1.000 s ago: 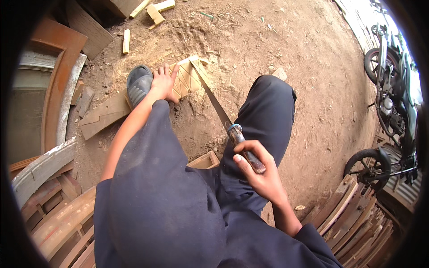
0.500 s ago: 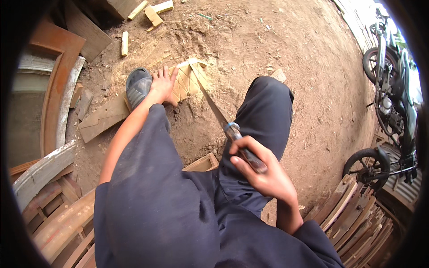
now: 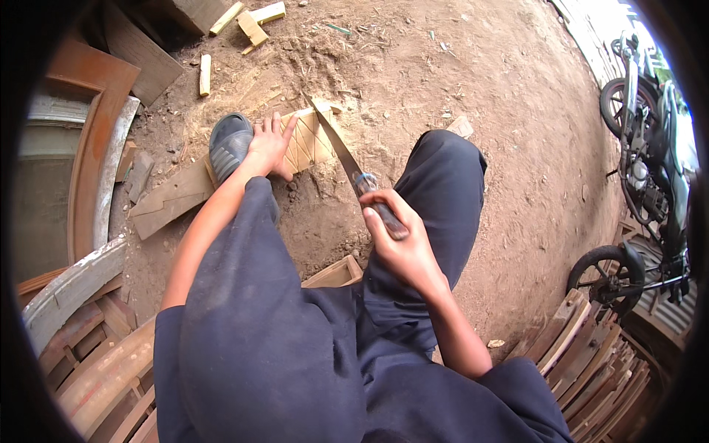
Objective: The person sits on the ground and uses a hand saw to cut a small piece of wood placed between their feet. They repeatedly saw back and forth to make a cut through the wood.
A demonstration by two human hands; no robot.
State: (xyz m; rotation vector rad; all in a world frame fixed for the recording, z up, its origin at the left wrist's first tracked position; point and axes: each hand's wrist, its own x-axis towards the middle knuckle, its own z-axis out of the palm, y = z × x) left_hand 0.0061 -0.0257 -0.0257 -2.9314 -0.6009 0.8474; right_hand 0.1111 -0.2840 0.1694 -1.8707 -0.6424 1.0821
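Note:
A pale wooden board (image 3: 314, 144) with crossed pencil lines lies on the ground beside my grey sandal (image 3: 230, 144). My left hand (image 3: 267, 148) rests on its left part with fingers spread. My right hand (image 3: 391, 236) grips the worn handle of a handsaw (image 3: 340, 148), its blade slanting up to the board's far edge and the tip reaching just beyond it. A brown plank (image 3: 166, 203) extends leftward under my foot, and a small wooden box (image 3: 334, 272) lies between my legs.
Offcuts (image 3: 255, 29) lie on the dirt ahead. Wooden frames (image 3: 111, 74) and planks lean at left. Stacked curved wood pieces stand at lower left and lower right (image 3: 583, 354). A motorcycle (image 3: 639, 170) is parked along the right side.
My right hand and the saw have moved forward, up and to the left, pushing the blade further across the board. My left hand stays on the board.

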